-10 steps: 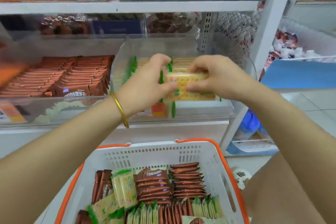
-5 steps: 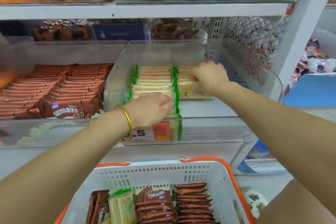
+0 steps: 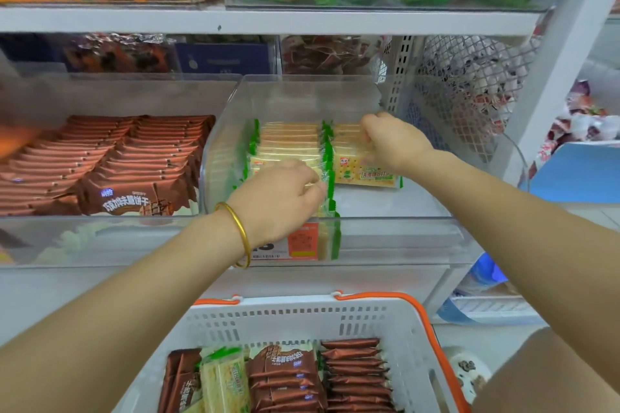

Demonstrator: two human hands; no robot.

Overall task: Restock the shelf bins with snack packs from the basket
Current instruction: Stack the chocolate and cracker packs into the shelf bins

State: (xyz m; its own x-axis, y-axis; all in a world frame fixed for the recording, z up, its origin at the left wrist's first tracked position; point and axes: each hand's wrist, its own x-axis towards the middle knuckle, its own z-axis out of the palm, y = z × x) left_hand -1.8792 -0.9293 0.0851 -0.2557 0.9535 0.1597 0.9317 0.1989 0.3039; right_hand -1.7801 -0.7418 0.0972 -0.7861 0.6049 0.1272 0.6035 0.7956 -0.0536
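Snack packs [image 3: 285, 379] crowd the basket [image 3: 419, 328] at bottom centre, so plenty's left to do; left hand [image 3: 278, 201] and right hand [image 3: 392, 141] curl fingers onto cracker rows [image 3: 288, 147] in the part-filled middle bin [image 3: 402, 238].

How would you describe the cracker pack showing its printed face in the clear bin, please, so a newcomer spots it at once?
Find the clear bin right of the brown packs. It holds two rows of green-edged cracker packs; yours is the front pack of the right row, by the right hand. Its neighbours show only edges, while it shows a yellow face with a red logo.
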